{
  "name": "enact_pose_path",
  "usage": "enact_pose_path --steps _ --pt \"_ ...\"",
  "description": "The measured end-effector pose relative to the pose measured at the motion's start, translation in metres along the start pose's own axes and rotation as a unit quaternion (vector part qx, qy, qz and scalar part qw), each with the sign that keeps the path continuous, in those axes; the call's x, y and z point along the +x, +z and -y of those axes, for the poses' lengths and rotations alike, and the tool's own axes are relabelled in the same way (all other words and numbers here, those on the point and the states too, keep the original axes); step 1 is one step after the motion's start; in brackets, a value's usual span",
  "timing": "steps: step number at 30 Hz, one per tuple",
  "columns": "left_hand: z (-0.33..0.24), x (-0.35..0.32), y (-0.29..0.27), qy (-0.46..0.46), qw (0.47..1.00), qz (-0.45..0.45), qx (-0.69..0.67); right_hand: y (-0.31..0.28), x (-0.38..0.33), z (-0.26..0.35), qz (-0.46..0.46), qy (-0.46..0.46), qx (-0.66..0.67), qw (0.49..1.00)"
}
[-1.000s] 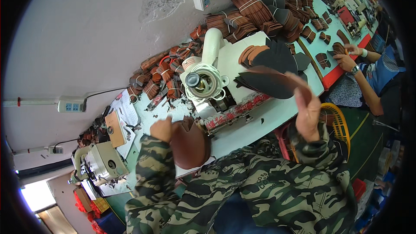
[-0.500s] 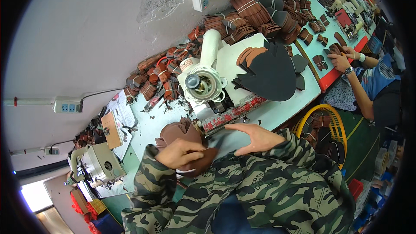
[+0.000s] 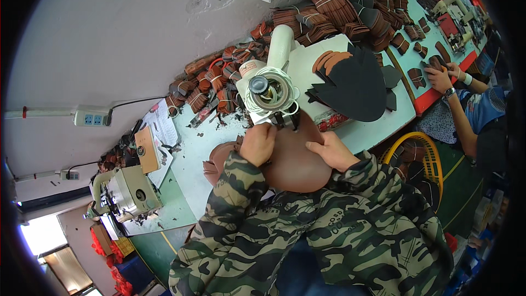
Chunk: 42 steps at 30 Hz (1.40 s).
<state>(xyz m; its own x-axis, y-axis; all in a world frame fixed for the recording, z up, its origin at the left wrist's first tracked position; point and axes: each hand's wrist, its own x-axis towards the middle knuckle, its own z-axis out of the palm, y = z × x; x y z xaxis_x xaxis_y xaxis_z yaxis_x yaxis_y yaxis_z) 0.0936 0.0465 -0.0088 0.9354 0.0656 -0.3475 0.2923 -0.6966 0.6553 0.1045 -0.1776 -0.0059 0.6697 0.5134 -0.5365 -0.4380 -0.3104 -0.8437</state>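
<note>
A rounded brown leather piece (image 3: 298, 161) lies in front of the cream machine (image 3: 269, 94), its far end under the machine's working part. My left hand (image 3: 258, 143) is closed on its left edge, close to the machine head. At the right edge my right hand (image 3: 335, 152) grips it, thumb on top and fingers hidden beneath. Left of my left hand sits a stack of similar brown pieces (image 3: 219, 160), partly covered by my sleeve. Dark leather pieces (image 3: 353, 85) with pointed edges are piled on the machine's bed, right of the head.
Bundles of banded leather parts (image 3: 216, 77) line the wall behind the machine. Another machine (image 3: 129, 194) stands at the left end of the table (image 3: 189, 178). A yellow basket (image 3: 433, 156) is at my right; beyond it a co-worker's hands (image 3: 438, 79) handle dark pieces.
The brown leather piece has moved from near the left stack to the machine's front. My right hand, open before, now grips it too. My left hand has moved up and right.
</note>
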Motion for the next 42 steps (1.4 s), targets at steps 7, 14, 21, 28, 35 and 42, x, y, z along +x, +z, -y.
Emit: enact_pose_path --steps 7,14,21,28,35,42 --pt "0.008 0.013 -0.027 -0.043 0.966 0.193 -0.169 -0.002 -0.044 0.007 0.131 0.1 0.212 0.963" --pt "0.121 -0.05 -0.069 -0.067 0.932 0.089 0.344 -0.087 -0.056 0.073 -0.362 -0.333 -0.289 0.821" --pt "0.112 -0.062 -0.051 -0.01 0.939 -0.039 0.341 -0.087 -0.017 0.017 -0.289 -0.213 -0.513 0.78" --pt "0.08 -0.069 -0.071 0.033 0.936 0.196 0.29 -0.034 -0.035 0.041 -0.007 -0.167 -0.181 0.969" --pt "-0.032 -0.052 -0.047 -0.034 0.961 0.152 -0.228 -0.024 -0.009 -0.007 0.154 0.006 0.068 0.986" --pt "0.0 -0.012 -0.006 0.006 0.999 0.011 0.05 -0.001 0.007 0.002 0.0 -0.038 -0.012 0.999"
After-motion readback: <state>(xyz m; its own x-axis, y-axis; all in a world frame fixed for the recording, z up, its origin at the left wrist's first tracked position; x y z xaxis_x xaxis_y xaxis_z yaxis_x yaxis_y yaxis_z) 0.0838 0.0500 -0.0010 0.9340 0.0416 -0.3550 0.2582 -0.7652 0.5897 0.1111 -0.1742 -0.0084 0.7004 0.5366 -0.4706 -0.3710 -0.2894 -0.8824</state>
